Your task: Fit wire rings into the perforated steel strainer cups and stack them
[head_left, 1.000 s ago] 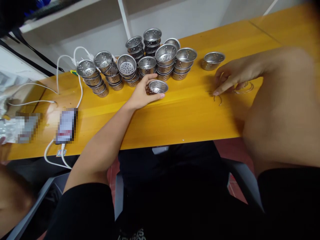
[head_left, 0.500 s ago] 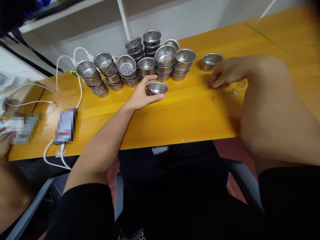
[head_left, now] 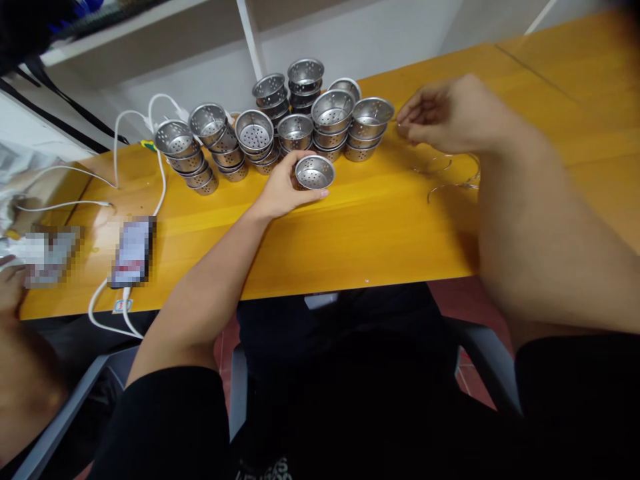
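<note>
My left hand (head_left: 285,188) is wrapped round the side of a small perforated metal cup (head_left: 315,175), thumb at the front, its open top tilted toward me. My right hand (head_left: 440,113) is raised over the table to the right of the cup stacks, fingertips pinched together. A thin wire seems to show at those fingertips, though blur hides most of it. Below that hand, several thin curved wires (head_left: 453,183) lie on the table, partly behind my right forearm. Stacks of similar perforated cups (head_left: 333,113) stand behind the held cup.
A phone (head_left: 133,253) with white cables lies on the yellow table (head_left: 350,247) at the left. Another person's hand (head_left: 10,287) is by a blurred-out device at the far left. A white shelf (head_left: 250,37) stands behind the stacks.
My right hand has risen from the wires and moved up and left, now covering the lone cup seen before. The cup in my left hand has tipped more toward me.
</note>
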A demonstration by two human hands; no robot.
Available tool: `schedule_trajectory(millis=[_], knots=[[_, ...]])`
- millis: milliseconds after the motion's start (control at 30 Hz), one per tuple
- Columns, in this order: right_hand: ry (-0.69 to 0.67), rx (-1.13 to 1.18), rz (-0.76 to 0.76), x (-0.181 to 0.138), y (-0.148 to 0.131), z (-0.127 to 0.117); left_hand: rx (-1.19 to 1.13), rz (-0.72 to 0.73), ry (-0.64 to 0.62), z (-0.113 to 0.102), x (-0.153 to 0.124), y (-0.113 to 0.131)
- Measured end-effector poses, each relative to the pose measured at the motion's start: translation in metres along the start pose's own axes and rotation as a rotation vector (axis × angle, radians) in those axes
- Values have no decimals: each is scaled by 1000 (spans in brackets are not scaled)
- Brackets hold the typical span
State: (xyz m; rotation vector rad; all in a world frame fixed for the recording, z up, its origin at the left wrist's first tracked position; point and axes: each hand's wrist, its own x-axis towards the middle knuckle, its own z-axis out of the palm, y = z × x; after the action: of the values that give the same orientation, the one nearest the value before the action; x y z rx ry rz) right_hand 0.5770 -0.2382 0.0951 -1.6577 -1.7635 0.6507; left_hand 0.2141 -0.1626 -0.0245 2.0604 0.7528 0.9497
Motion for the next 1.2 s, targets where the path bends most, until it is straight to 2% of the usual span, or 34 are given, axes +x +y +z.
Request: schedule_trajectory(millis=[100,333,400,467,533,600,767,933,1200], knots=[[33,92,-23,0,-5,9,-16,-16,-6,-1,-1,2],[32,-70,30,3,8,-3,-60,-15,-29,0,0,-4],[-23,-126,21,4,11,-7,-42,-11,-18,-1,2,-5],[-154,-140,15,4,12,-6,-15,-3,-4,-3,2,-5],[-277,-120,5,6,10,2,14,10,13,-5,3,-3],[-316,-133,-32,7,8,12,33,24,42,-7,3,0],[-281,-168,-90,14,10,33,53,17,58,-7,2,3],[-275,-140,-59,17,16,31,52,14,16,-7,2,-4],[-225,-141,68,8,3,29,40,7,7,-8,0,-6]])
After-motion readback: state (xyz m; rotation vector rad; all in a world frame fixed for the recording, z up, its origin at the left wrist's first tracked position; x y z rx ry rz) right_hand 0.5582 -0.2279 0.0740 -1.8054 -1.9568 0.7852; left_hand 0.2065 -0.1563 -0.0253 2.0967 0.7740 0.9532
